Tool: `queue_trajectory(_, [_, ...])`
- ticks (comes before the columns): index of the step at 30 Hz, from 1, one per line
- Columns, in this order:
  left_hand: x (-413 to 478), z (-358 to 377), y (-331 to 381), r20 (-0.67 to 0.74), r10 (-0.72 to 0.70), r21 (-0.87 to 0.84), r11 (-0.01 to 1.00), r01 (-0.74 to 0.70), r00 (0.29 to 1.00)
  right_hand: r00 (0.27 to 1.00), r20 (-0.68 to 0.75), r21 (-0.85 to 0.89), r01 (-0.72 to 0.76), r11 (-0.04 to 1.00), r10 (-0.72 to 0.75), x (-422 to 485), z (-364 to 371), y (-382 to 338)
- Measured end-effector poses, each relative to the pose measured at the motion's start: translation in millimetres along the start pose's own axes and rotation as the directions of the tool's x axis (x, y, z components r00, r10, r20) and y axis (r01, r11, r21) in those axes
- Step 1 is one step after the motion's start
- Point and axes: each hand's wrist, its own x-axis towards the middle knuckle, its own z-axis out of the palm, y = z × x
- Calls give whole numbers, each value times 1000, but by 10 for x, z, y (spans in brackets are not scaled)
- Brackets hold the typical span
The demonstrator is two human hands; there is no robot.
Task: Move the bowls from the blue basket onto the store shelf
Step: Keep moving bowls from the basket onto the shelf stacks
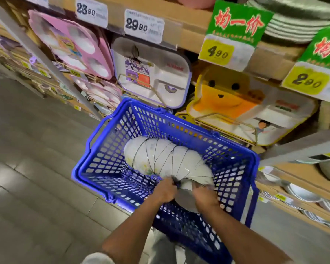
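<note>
inside the blue basket, the row of bowls is laid sideways, its long axis running away leftward, its near end gripped by the curled fingers of left hand and right hand (both equally close).

Bowls: white nested stack, tied with dark string, lying sideways inside basket.
Basket: blue lattice plastic, before shelf.

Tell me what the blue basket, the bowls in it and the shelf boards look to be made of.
The blue basket looks like glossy moulded plastic: uniform colour, lattice walls. The bowls are probably glazed ceramic, possibly melamine: white, shiny, faint printed flowers, bound with thin dark cord. The shelf boards look like pale matt wood or wood-look board; blur hides any grain.
</note>
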Motion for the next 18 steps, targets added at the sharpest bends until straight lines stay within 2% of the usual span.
queue_trajectory(3, [30,45,-3,22,-21,-6,1000,22,1000,998,-51,-2,26,1000,-26,23,-34,-17])
queue_trajectory(6, [-30,-10,33,33,1,-33,999,0,999,999,-17,20,44,999,-43,-4,-238,16])
queue_trajectory(9, [-184,-158,89,66,118,-124,986,-109,991,996,18,85,84,993,-86,-101,-594,140])
queue_trajectory(11, [-358,-301,173,89,224,-211,957,-202,970,984,29,185,170,968,-178,-204,-896,268])
queue_trajectory(14, [-662,-567,382,16,358,-358,874,-329,934,949,90,320,261,911,-304,-440,-1413,461])
queue_trajectory(18, [-1095,-919,686,-36,444,-658,664,-356,895,932,73,345,310,886,-355,-779,-2069,638])
